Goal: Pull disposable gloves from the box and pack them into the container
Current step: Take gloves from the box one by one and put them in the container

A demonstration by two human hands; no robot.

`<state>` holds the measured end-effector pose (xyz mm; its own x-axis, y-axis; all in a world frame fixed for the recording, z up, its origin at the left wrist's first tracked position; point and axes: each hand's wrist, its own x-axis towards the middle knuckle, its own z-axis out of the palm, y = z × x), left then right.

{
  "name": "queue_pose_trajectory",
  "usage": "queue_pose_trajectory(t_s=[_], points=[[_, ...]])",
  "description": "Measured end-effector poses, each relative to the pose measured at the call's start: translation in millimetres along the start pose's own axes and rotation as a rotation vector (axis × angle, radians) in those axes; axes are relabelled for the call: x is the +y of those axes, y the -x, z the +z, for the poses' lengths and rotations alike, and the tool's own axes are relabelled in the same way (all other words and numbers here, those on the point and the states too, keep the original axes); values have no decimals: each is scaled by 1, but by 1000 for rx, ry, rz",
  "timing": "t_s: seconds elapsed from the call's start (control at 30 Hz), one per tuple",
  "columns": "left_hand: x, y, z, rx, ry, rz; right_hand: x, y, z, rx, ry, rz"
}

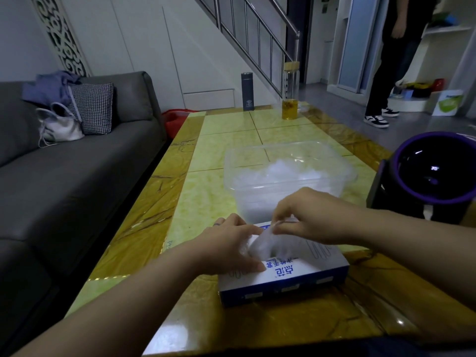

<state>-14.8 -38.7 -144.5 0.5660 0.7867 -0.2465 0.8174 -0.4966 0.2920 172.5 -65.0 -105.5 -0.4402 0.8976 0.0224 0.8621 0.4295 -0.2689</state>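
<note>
A flat blue and white glove box (304, 276) lies on the table near me. A thin clear glove (268, 244) sticks up out of its top opening. My right hand (314, 217) pinches the top of that glove above the box. My left hand (231, 243) rests on the left part of the box top, fingers pressing down beside the opening. Just behind the box stands a clear plastic container (288, 163) with a heap of crumpled clear gloves (280, 173) inside.
The yellow tiled table (201, 197) has a grey sofa (77, 171) along its left edge. At the far end stand a dark flask (247, 91) and a glass bottle with yellow liquid (291, 96). A black and purple round device (435, 173) sits right. A person's legs (386, 73) stand at the back right.
</note>
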Motion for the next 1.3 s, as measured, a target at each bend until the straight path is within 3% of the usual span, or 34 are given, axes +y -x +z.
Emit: queue_pose_trajectory(t_s=[0.17, 0.37, 0.57, 0.87, 0.93, 1.1, 1.2, 1.3], points=[[0, -1, -1, -15, 8, -6, -12, -3, -25, 15, -97, -39], [3, -1, -8, -61, 70, -57, -17, -5, -77, 275, -236, -52], [7, 28, -57, -219, 806, 2, -17, 0, -98, 329, -324, -85], [19, 20, -80, 134, 1247, 100, -14, -6, -90, 183, -362, -35], [20, 16, -84, 197, 1334, 132, -9, -7, -91, 169, -521, 18], [20, 10, -115, 294, 1472, 143, 8, -13, -100, 120, -1346, 322], [17, 5, -129, 251, 1498, 166, 9, -20, -96, 25, -1452, 347], [15, -1, -138, 214, 1508, 164, 9, -29, -89, 65, -1520, 330]])
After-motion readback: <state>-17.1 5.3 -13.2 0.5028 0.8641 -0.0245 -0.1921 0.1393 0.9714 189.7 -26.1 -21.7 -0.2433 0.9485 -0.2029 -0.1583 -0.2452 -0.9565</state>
